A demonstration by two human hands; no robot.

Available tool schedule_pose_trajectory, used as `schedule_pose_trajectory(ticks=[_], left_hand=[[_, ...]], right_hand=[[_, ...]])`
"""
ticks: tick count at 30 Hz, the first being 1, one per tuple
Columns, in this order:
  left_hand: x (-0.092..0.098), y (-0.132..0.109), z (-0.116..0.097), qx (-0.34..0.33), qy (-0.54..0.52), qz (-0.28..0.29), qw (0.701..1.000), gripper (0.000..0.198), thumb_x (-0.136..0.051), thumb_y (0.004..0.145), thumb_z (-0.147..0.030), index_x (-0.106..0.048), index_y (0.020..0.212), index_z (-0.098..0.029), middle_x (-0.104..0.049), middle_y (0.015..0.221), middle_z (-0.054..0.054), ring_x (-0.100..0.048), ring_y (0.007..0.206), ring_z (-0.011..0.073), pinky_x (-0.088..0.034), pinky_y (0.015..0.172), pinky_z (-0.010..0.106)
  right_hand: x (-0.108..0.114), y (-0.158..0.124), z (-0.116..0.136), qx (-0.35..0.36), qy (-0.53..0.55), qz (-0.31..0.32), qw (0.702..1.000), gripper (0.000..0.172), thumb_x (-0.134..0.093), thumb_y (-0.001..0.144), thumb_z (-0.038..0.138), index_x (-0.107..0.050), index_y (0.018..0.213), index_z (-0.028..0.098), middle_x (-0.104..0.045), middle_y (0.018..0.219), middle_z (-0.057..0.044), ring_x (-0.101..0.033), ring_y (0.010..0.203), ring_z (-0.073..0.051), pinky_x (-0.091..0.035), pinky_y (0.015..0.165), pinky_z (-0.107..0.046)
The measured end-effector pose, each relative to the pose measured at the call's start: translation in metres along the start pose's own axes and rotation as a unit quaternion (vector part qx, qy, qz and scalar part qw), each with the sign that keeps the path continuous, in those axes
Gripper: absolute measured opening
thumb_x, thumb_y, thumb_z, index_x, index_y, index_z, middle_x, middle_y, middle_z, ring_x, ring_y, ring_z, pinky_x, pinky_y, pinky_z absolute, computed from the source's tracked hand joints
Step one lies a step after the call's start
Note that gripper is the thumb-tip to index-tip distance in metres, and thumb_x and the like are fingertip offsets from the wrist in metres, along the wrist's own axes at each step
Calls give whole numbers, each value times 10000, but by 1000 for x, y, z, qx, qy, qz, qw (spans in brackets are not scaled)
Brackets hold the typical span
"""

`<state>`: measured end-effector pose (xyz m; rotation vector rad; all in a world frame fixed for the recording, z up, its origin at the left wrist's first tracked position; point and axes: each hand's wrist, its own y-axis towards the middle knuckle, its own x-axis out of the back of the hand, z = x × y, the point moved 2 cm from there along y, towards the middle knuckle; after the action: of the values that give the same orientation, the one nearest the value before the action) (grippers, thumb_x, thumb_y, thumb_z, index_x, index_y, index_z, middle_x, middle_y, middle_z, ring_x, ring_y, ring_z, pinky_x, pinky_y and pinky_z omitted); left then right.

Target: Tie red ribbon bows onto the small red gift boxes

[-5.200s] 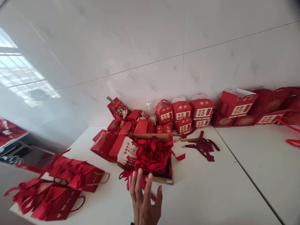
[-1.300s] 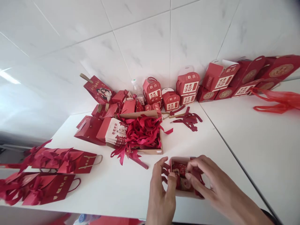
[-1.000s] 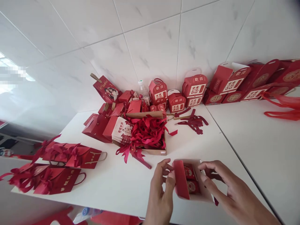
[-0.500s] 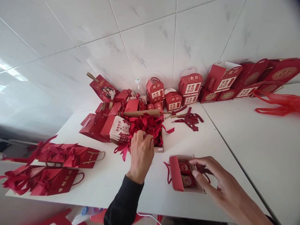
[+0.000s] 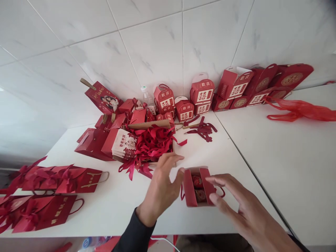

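Note:
A small red gift box [image 5: 189, 189] with cord handles stands on the white table, its top flaps partly folded in and round red items [image 5: 197, 181] visible inside. My left hand [image 5: 164, 182] hovers at the box's left side, thumb and fingers apart, holding nothing. On the other side, my right hand [image 5: 233, 197] has its thumb and fingers apart at the right flap, fingertips at the red card. Behind my left hand, a cardboard tray [image 5: 151, 124] holds a heap of dark red ribbons [image 5: 154, 141] and a stack of printed white cards [image 5: 124, 143].
Finished-looking red bags with bows [image 5: 63, 178] stand at the left. Red boxes [image 5: 236, 84] line the tiled wall, with a clear bottle [image 5: 147, 96] among them. Dark red knotted cords [image 5: 203, 129] lie behind the box; a red plastic bag [image 5: 301, 109] is at right.
My left hand has left the ribbons and moved right to the gift box, its fingers now spread. The box's right flap has been folded further inward. The view has shifted slightly.

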<state>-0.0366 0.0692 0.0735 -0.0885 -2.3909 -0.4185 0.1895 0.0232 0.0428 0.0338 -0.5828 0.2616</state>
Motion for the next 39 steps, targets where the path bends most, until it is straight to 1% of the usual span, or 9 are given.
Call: schedule_pose_trajectory(ticks=[3, 5, 11, 14, 18, 22, 28, 34, 39], left_hand=[[-21, -9, 5, -11, -38, 72, 997, 428, -589, 947, -167, -550, 1368, -235, -624, 1351, 108, -575, 1293, 239, -488, 1093, 426], [-29, -14, 9, 11, -40, 82, 996, 462, -584, 936, -145, -534, 1386, -236, -657, 1291, 101, -601, 1246, 241, -499, 1072, 434], [-34, -40, 14, 85, -28, 42, 995, 376, -545, 938, -157, -570, 1300, -256, -650, 1116, 71, -634, 989, 215, -534, 899, 373], [-34, -55, 12, 135, -46, 17, 990, 332, -536, 960, -252, -531, 1292, -240, -628, 926, 27, -592, 801, 188, -522, 764, 334], [-38, -61, 6, 231, -88, -5, 969, 300, -502, 995, -444, -513, 1217, -242, -573, 760, -32, -557, 670, 175, -465, 651, 306], [-46, -58, 0, 294, -67, -24, 953, 268, -564, 948, -408, -508, 1158, -252, -496, 682, -73, -518, 600, 166, -420, 608, 295], [-51, -71, -12, 243, -122, 0, 962, 318, -493, 1007, -462, -498, 1253, -259, -579, 793, -29, -564, 696, 172, -475, 676, 300], [-57, -79, -12, 194, -52, -24, 979, 268, -455, 1020, -298, -577, 1251, -239, -678, 973, 47, -639, 800, 184, -516, 727, 310], [-40, -59, -7, 151, 43, -66, 985, 237, -528, 982, -265, -649, 1184, -237, -624, 844, 21, -598, 700, 176, -501, 647, 294]], right_hand=[[1, -11, 0, 33, -31, -2, 999, 302, -621, 976, 442, -611, 1265, 354, -634, 1265, -59, -677, 1095, -243, -650, 762, -294], [0, -15, -4, 23, -36, -8, 999, 281, -615, 981, 441, -615, 1248, 354, -618, 1229, -64, -657, 1097, -233, -635, 669, -255], [-2, -7, -10, -27, -42, -40, 998, 255, -538, 1022, 526, -619, 1183, 347, -637, 1078, -29, -634, 952, -204, -594, 700, -276], [-1, -3, -4, -47, -3, 2, 999, 270, -478, 1049, 547, -594, 1218, 372, -639, 1175, -10, -633, 983, -186, -547, 598, -236], [-3, 0, 3, -48, 20, 49, 997, 268, -448, 1067, 545, -562, 1250, 386, -616, 1263, 14, -618, 1027, -170, -539, 632, -239], [-9, 4, 1, -28, -4, 72, 997, 272, -453, 1072, 500, -516, 1318, 400, -572, 1298, 1, -612, 1055, -178, -551, 655, -263], [-20, 10, -8, 19, -47, 26, 998, 317, -435, 1071, 352, -445, 1384, 400, -533, 1213, -26, -627, 1046, -201, -563, 933, -416], [-27, 16, -18, 50, -76, 4, 996, 322, -444, 1040, 330, -511, 1354, 359, -551, 1153, -60, -653, 1041, -239, -585, 890, -461], [-24, 15, -23, 59, -57, -2, 997, 291, -474, 1037, 376, -590, 1299, 325, -603, 1127, -71, -682, 1005, -229, -618, 821, -373]])
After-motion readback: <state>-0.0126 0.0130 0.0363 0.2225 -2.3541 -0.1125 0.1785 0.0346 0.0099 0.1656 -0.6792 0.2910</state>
